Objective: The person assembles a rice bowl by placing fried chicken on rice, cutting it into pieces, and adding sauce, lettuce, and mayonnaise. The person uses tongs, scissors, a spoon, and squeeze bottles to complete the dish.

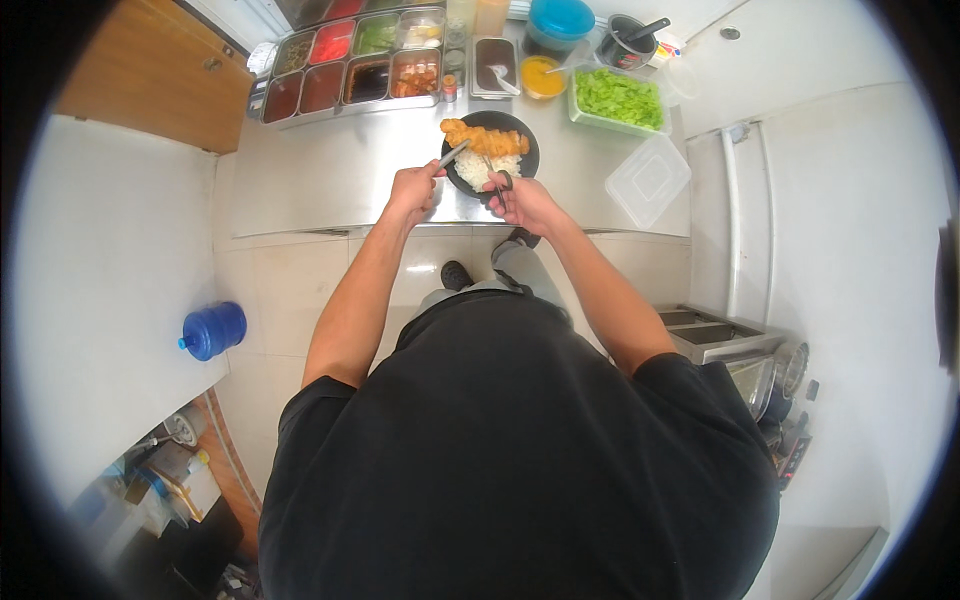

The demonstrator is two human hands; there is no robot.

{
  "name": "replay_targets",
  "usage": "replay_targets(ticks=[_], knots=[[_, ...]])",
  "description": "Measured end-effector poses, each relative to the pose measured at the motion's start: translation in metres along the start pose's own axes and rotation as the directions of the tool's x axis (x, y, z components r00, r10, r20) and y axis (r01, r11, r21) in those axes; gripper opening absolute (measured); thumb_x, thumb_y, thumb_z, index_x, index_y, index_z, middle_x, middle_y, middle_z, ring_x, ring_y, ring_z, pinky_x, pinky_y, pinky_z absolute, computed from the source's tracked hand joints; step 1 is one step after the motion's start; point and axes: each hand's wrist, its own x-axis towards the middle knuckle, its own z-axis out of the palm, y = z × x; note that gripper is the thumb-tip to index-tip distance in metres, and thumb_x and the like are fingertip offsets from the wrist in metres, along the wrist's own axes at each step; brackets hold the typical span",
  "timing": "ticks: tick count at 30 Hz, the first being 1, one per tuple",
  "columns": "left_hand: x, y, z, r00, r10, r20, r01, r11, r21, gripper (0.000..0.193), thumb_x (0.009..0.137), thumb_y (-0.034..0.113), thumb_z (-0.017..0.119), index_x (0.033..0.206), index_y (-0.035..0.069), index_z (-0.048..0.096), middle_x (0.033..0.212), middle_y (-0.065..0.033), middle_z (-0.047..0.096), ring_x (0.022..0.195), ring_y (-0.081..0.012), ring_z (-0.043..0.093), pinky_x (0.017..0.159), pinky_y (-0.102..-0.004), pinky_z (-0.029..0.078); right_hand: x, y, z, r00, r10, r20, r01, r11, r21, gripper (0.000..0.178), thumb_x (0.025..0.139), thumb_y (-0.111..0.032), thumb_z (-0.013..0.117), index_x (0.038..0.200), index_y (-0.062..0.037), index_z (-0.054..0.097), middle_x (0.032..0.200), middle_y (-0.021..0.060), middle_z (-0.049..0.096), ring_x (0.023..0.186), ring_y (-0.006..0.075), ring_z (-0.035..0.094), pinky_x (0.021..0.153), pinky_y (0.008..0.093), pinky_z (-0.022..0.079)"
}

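Note:
A black bowl (534, 152) stands near the front edge of the steel counter. In it lie white rice (474, 173) and, toward the far side, a long piece of golden fried cutlet (485, 137). At the bowl's left, my left hand (413, 195) is closed round metal tongs (454, 154), whose tips reach the cutlet. My right hand (526, 204) is at the bowl's near right, its fingers in the dark handles of a pair of scissors (507, 181). The blades point toward the cutlet over the rice; whether they touch it I cannot tell.
Behind the bowl stand a rack of steel topping trays (350, 110), a dark sauce tray (495, 68), a yellow sauce tub (543, 77), a blue-lidded tub (560, 22) and a lettuce box (619, 99). A clear lid (649, 181) lies right. A blue water jug (213, 330) is on the floor.

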Motion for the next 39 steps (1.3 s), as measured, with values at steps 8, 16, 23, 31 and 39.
replay_targets(ticks=[8,16,23,31,39], knots=[[0.004,-0.003,0.003,0.999,-0.029,-0.047,0.031,0.998,0.053,0.028,0.1,0.026,0.058,0.097,-0.001,0.065,0.057,0.0089,0.034,0.043,-0.0039,0.025,0.038,-0.0248,0.017,0.025,-0.002,0.001,1.0,-0.016,-0.011,0.016,1.0,0.026,0.042,0.091,-0.046,0.069,0.102,-0.0054,0.063,0.074,0.0033,0.062,0.06,0.0089,0.056,0.051,0.0203,0.042],[0.004,-0.008,0.006,0.998,-0.043,-0.05,0.044,0.999,0.022,0.028,0.1,0.026,0.058,0.096,-0.001,0.066,0.055,0.0083,0.034,0.042,-0.0045,0.023,0.038,-0.0264,0.016,0.029,-0.013,-0.004,0.999,0.024,-0.023,-0.025,0.999,-0.032,0.045,0.09,-0.047,0.069,0.102,-0.0043,0.063,0.073,0.0037,0.06,0.058,0.0097,0.055,0.046,0.0193,0.036],[0.0,-0.007,0.01,0.997,-0.052,-0.056,0.054,0.998,0.026,0.029,0.1,0.026,0.057,0.096,-0.001,0.066,0.056,0.0082,0.034,0.042,-0.0051,0.023,0.039,-0.0274,0.015,0.028,-0.014,0.0,0.999,0.035,-0.041,-0.037,0.999,-0.033,0.042,0.09,-0.046,0.069,0.1,-0.0051,0.063,0.072,0.0023,0.058,0.054,0.0089,0.053,0.043,0.0193,0.031],[0.004,-0.006,0.008,0.998,-0.058,-0.023,0.058,0.998,-0.015,0.028,0.101,0.023,0.055,0.095,-0.004,0.061,0.05,0.0058,0.036,0.037,-0.0073,0.026,0.035,-0.0285,0.016,0.031,-0.015,0.001,0.996,0.051,-0.068,-0.056,0.996,-0.067,0.04,0.091,-0.045,0.068,0.098,-0.0062,0.064,0.071,0.0006,0.058,0.055,0.008,0.053,0.044,0.0192,0.031],[0.005,-0.01,0.008,0.998,-0.053,-0.026,0.052,0.998,-0.025,0.028,0.101,0.023,0.056,0.093,-0.003,0.061,0.049,0.006,0.036,0.036,-0.0073,0.026,0.035,-0.0286,0.016,0.029,-0.018,0.003,0.997,0.036,-0.067,-0.041,0.997,-0.062,0.034,0.091,-0.035,0.071,0.099,-0.0031,0.065,0.07,0.0001,0.058,0.056,0.0078,0.052,0.045,0.0193,0.033]])
